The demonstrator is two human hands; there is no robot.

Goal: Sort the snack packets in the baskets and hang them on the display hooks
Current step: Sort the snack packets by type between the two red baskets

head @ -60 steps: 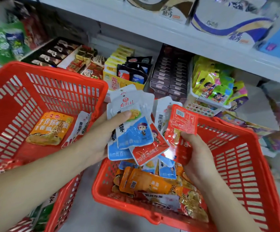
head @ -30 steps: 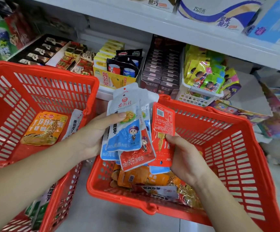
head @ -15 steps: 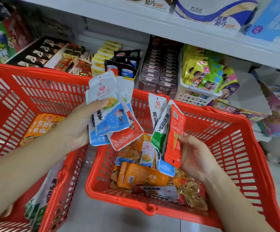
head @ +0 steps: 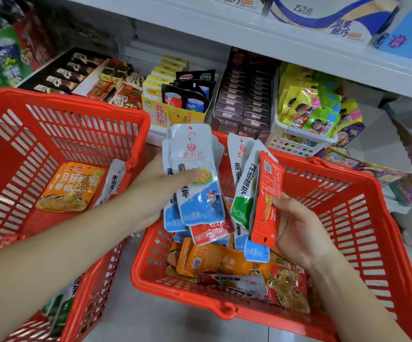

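My left hand (head: 155, 191) grips a fanned stack of white-and-blue snack packets (head: 195, 183), with a red-bottomed one underneath, above the gap between two red baskets. My right hand (head: 298, 233) holds a second bunch over the right basket (head: 348, 218): a red packet (head: 266, 198) in front, a white-and-green packet (head: 245, 191) and blue-tipped ones behind. Orange, red and white packets (head: 214, 262) lie loose in the right basket's bottom. The left basket (head: 59, 124) holds an orange packet (head: 70, 187) and a white packet (head: 112, 181). No display hooks are in view.
Behind the baskets a shelf carries boxed sweets (head: 244, 99), a yellow carton of black pouches (head: 175, 107) and a white bin of bright green and yellow packets (head: 308, 114). A white shelf board (head: 224, 28) runs overhead. Grey floor (head: 165, 317) shows between the baskets.
My right hand brought the red packet against the left bunch, then drew away to the right holding a bunch of its own. The left stack swung left, then back toward the right basket.
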